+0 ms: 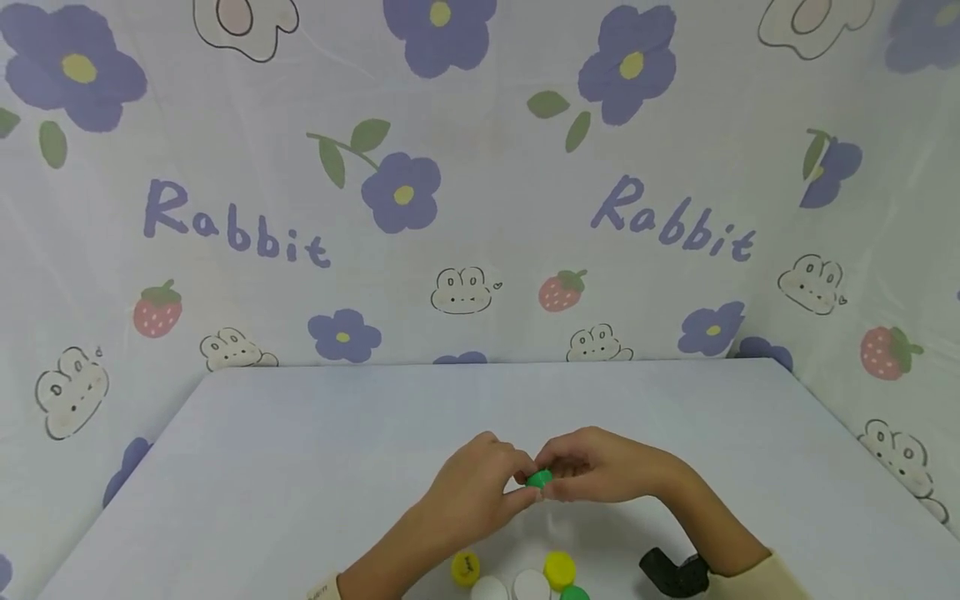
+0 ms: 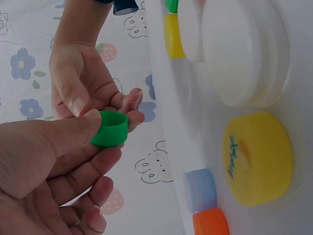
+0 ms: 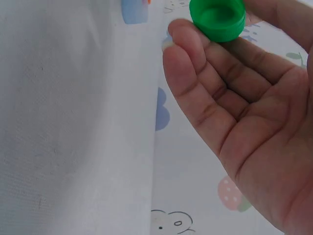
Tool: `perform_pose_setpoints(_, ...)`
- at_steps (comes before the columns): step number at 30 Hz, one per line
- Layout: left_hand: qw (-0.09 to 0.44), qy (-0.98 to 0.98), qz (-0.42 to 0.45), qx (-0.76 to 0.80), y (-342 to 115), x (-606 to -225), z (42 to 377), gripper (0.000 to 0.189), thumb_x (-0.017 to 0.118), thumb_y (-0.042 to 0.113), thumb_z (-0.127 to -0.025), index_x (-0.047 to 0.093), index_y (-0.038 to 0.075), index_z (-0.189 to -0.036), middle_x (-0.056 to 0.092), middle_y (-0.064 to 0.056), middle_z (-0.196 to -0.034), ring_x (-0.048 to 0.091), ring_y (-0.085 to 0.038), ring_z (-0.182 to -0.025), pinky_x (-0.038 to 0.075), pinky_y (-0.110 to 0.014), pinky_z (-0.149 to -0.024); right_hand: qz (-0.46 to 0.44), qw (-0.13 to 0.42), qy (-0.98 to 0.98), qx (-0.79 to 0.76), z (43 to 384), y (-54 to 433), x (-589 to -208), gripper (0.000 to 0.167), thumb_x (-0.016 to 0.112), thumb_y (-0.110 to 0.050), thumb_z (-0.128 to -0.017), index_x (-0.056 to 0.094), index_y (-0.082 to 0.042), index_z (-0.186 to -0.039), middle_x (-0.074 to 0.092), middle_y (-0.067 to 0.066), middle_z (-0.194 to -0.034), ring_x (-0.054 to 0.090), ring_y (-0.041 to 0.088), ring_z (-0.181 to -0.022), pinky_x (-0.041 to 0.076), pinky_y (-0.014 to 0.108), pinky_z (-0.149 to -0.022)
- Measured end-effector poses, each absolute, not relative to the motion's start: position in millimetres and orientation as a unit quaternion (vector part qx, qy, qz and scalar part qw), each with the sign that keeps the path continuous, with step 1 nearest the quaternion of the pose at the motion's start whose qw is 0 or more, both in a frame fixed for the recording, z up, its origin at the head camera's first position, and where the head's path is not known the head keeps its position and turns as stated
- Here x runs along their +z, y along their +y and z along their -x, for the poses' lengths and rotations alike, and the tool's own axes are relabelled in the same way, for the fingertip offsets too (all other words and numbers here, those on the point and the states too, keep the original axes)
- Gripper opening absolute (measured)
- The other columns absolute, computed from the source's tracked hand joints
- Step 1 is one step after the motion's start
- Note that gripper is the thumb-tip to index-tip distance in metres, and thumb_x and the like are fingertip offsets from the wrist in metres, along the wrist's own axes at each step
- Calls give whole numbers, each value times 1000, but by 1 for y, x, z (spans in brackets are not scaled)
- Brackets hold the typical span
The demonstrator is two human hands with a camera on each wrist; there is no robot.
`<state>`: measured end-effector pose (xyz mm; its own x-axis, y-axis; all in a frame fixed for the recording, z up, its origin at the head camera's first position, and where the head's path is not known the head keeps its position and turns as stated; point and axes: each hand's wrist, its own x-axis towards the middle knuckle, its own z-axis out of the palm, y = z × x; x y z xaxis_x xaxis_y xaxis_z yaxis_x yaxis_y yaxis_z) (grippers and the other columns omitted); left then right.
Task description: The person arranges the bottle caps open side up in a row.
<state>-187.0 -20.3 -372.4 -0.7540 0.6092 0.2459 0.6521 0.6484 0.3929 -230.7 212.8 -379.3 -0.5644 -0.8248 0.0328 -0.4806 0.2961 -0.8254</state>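
Note:
A small green bottle cap [image 1: 538,479] is held up over the white table between both hands. My left hand [image 1: 483,483] pinches it between thumb and fingers; the left wrist view shows its hollow side and ribbed edge. On the other side of the cap is my right hand [image 1: 607,467], its thumb and fingertips around the rim. Seen from the right wrist, the cap [image 3: 217,19] is at the top edge, above the curled fingers, and the far contact is cut off. Below the hands lie yellow caps [image 1: 559,571] and white round lids [image 1: 532,586].
Another yellow cap [image 1: 466,568] bears a dark mark. A second green cap [image 1: 575,593] is partly cut off by the frame. Light blue [image 2: 199,190] and orange [image 2: 211,223] caps show in the left wrist view. A black bent tube-like object [image 1: 673,573] lies beside the right forearm.

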Motion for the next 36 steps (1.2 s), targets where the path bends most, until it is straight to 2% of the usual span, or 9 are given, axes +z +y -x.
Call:
perform_pose_setpoints(2, 39, -907, 339, -249, -20, -371, 188, 12, 81, 26, -90, 80, 16, -97, 70, 17, -84, 51, -5, -83, 46, -21, -76, 420, 205, 775, -426, 231, 214, -379, 18, 65, -10, -99, 70, -5, -115, 75, 7, -99, 68, 16, -80, 58, 33, -75)
perform_pose_setpoints(4, 40, -906, 331, -259, -20, -371, 189, 12, 81, 27, -90, 80, 17, -97, 70, 17, -83, 52, -5, -82, 46, -22, -75, 417, 207, 772, -434, 231, 214, -379, 16, 64, -8, -100, 68, -4, -115, 74, 14, -99, 68, 22, -78, 59, 34, -74)
perform_pose_setpoints(8, 54, -908, 314, -271, -20, -371, 188, 22, 81, 27, -90, 76, 21, -110, 72, 14, -86, 53, -7, -80, 46, -23, -72, 404, 211, 766, -454, 232, 214, -379, 11, 61, -7, -102, 62, -3, -112, 71, 25, -96, 67, 39, -76, 60, 37, -71)
perform_pose_setpoints(10, 64, -909, 311, -271, -20, -371, 188, 27, 81, 27, -90, 73, 23, -116, 73, 12, -89, 54, -7, -80, 46, -22, -71, 398, 208, 765, -462, 233, 214, -379, 9, 60, -7, -103, 61, -2, -110, 71, 26, -92, 67, 42, -74, 60, 38, -70)
perform_pose_setpoints(17, 88, -906, 330, -251, -19, -373, 190, 37, 87, 24, -84, 74, 23, -118, 74, 13, -97, 61, -8, -86, 50, -21, -76, 379, 223, 746, -501, 235, 214, -380, 14, 59, -10, -104, 61, 4, -107, 73, 21, -84, 70, 26, -68, 60, 36, -65)
perform_pose_setpoints(24, 128, -911, 340, -197, -19, -378, 191, 36, 87, 32, -84, 74, 21, -116, 71, 11, -94, 59, -9, -85, 50, -20, -74, 325, 245, 749, -523, 233, 212, -384, 20, 58, -15, -105, 63, 4, -104, 70, 19, -79, 66, 19, -65, 59, 32, -61)
perform_pose_setpoints(29, 131, -913, 338, -186, -19, -381, 192, 30, 86, 33, -84, 75, 18, -108, 66, 10, -90, 55, -9, -84, 49, -18, -73, 287, 259, 759, -524, 233, 208, -387, 23, 58, -19, -105, 65, 3, -102, 68, 17, -77, 63, 19, -62, 57, 29, -59)
perform_pose_setpoints(33, 129, -912, 339, -190, -21, -385, 195, 27, 84, 31, -84, 74, 15, -103, 66, 7, -89, 54, -9, -84, 48, -18, -71, 290, 264, 767, -508, 231, 205, -387, 21, 63, -16, -102, 62, 2, -113, 69, 16, -80, 63, 20, -64, 56, 30, -63)
perform_pose_setpoints(36, 116, -916, 332, -193, -23, -387, 199, 27, 83, 32, -85, 74, 14, -103, 67, 5, -90, 54, -10, -85, 48, -18, -71, 316, 255, 779, -477, 229, 203, -384, 30, 68, -12, -98, 55, -1, -122, 69, 12, -80, 61, 19, -65, 55, 30, -66)
